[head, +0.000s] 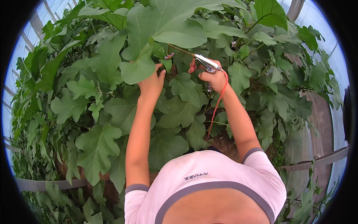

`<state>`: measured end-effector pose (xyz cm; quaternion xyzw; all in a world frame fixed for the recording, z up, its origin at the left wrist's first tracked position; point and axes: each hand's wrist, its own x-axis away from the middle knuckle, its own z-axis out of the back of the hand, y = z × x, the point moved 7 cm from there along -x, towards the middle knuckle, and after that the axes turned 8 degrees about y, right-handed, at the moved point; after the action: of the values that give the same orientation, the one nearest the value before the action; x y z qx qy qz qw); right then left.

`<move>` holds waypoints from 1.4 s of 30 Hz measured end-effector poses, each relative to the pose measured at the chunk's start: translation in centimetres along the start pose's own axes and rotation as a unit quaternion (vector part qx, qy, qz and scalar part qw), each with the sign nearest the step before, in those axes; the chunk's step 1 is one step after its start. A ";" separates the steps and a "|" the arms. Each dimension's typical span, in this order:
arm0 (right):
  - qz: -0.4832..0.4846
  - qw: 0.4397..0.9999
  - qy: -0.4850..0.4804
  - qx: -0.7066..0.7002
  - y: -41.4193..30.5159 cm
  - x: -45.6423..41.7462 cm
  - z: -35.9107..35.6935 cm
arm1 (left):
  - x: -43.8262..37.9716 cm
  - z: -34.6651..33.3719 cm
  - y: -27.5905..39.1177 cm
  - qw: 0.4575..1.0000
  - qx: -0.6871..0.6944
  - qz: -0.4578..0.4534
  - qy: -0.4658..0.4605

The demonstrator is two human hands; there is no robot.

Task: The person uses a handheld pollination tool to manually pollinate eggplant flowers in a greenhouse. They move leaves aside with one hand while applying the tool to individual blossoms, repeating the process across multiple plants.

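My right hand (pixel 214 78) is wrapped around a small chrome spray gun (pixel 207 62) with a long thin nozzle. A red hose or cord (pixel 219 102) hangs from the gun's rear end towards my body. The nozzle points left, its tip near the edge of a broad eggplant leaf (pixel 174 25). Just below the nozzle is a small purple eggplant flower (pixel 169 56). Left of the flower, my left hand (pixel 152 84) reaches up among the leaves with thumb and a finger raised. A drooping leaf (pixel 138 65) covers part of that hand, so its grip is unclear.
Dense eggplant foliage (pixel 98 145) surrounds both arms. Another pale flower (pixel 233 44) shows at upper right. A grey strap or rail (pixel 50 184) crosses at lower left, and a similar one (pixel 321 160) at right. Translucent greenhouse film (pixel 316 21) lies behind the plants.
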<state>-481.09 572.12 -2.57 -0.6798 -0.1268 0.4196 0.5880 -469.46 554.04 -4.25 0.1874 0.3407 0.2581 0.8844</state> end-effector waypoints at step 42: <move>-0.126 0.792 0.092 -0.591 5.1 11.7 -28.0 | 28.1 47.5 -7.0 0.450 0.540 -0.503 0.502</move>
<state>-455.42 559.07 -13.35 -0.9083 -0.3793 0.1207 0.1285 -416.11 557.49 11.17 0.2611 0.8315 -0.4184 0.2557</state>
